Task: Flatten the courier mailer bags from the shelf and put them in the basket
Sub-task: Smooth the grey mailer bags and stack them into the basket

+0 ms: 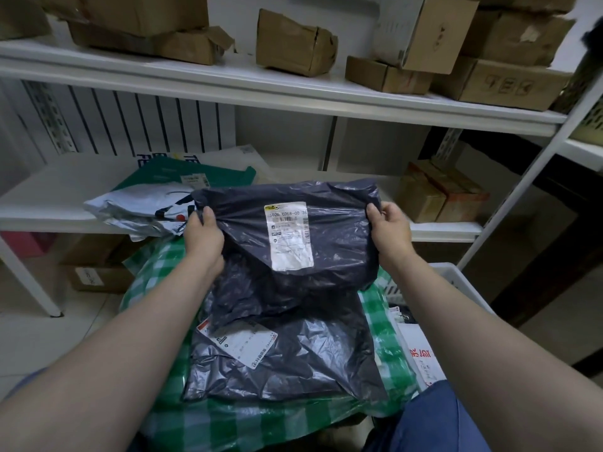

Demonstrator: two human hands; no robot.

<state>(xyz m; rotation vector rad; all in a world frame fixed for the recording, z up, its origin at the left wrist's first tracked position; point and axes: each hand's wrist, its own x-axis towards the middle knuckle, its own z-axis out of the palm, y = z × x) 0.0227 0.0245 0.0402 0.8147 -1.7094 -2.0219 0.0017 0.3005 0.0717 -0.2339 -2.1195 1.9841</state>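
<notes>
Left hand [204, 236] and right hand [388, 228] each grip a top corner of dark bag [293, 230], held above basket [456, 282] pile.

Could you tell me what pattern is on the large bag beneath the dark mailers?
Green-and-white check on the large bag, seen in the head view.

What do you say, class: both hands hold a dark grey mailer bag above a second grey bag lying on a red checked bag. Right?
No. The head view shows the checked bag is green and white, not red. The left hand and right hand do hold the dark grey mailer bag above the second grey bag.
</notes>
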